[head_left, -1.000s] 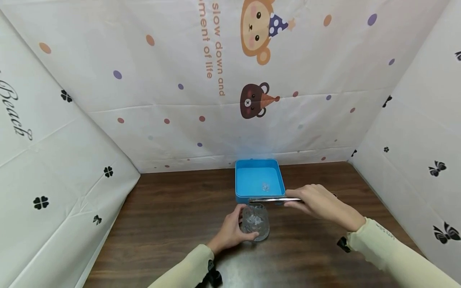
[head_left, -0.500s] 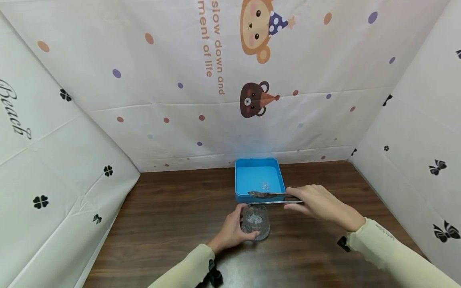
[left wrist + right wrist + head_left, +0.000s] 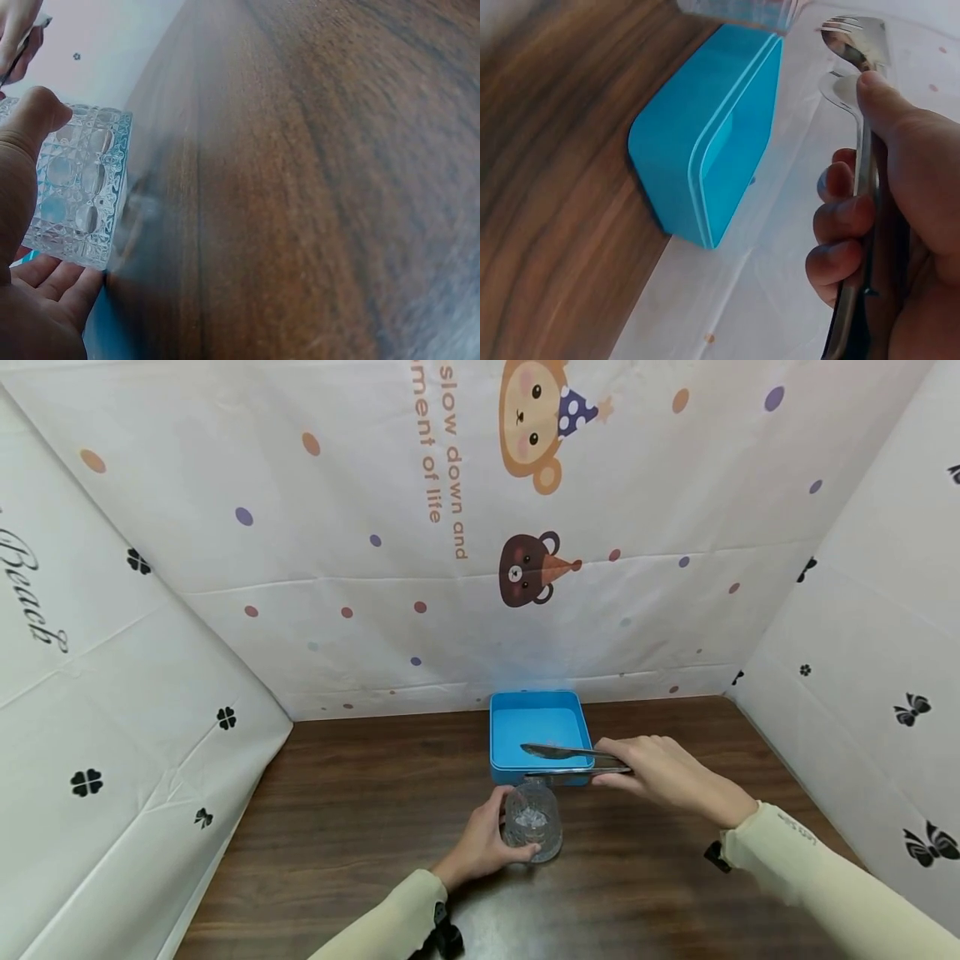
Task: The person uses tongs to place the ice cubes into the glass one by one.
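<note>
My left hand (image 3: 483,839) holds a clear patterned glass (image 3: 534,839) on the table, its thumb curled round the near side. Several small clear pieces (image 3: 531,817) lie inside the glass. In the left wrist view, the raised pattern of the glass wall shows between thumb and fingers. Metal tongs (image 3: 562,752) are gripped in my right hand (image 3: 660,768), their arms spread, over the near edge of the blue box (image 3: 525,718). One tong tip (image 3: 851,37) is slotted like a fork and the other is spoon-shaped. The tongs partly cover the clear bits in the box.
The blue box stands behind the glass, against a white printed sheet (image 3: 405,635) at the back. Similar sheets rise at the left (image 3: 150,760) and right (image 3: 847,677). Dark wood tabletop (image 3: 360,802) extends to either side.
The tongs' arms, together over the glass a second ago, have spread apart. My right hand has then shifted them slightly away, towards the box. The left hand and glass have stayed put.
</note>
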A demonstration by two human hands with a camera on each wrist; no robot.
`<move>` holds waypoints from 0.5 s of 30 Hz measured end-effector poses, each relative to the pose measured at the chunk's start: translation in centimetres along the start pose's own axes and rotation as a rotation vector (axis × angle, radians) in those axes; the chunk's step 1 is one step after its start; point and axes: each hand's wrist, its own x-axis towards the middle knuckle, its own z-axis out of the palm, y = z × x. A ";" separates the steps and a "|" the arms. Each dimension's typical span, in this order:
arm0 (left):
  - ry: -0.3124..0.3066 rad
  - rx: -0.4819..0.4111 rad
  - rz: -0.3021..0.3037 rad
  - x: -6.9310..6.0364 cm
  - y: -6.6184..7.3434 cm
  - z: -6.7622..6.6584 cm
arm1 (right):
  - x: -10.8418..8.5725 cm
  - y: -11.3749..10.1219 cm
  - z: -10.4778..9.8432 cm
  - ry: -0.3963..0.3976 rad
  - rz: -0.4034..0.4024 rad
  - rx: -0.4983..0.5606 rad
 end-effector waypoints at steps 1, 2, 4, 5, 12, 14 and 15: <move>0.000 0.000 0.001 0.0 0.0 0.0 | 0.2 0.3 -0.1 0.001 0.005 0.000; -0.002 -0.001 0.000 0.0 0.0 0.0 | 0.4 0.5 -0.2 0.000 0.007 0.000; -0.003 -0.004 0.005 0.0 0.0 0.0 | 0.9 1.1 -0.4 0.008 0.008 -0.009; -0.005 -0.007 0.005 0.0 0.0 0.0 | 1.1 1.4 -0.5 0.008 0.012 -0.012; 0.001 0.005 0.007 0.0 0.1 0.0 | 3.3 3.3 -0.9 -0.041 0.053 -0.015; 0.001 0.005 0.006 0.0 0.1 0.0 | 3.9 3.8 -0.8 -0.056 0.063 -0.013; -0.001 0.005 0.006 0.0 0.1 0.0 | 4.1 4.1 -0.8 -0.060 0.067 -0.015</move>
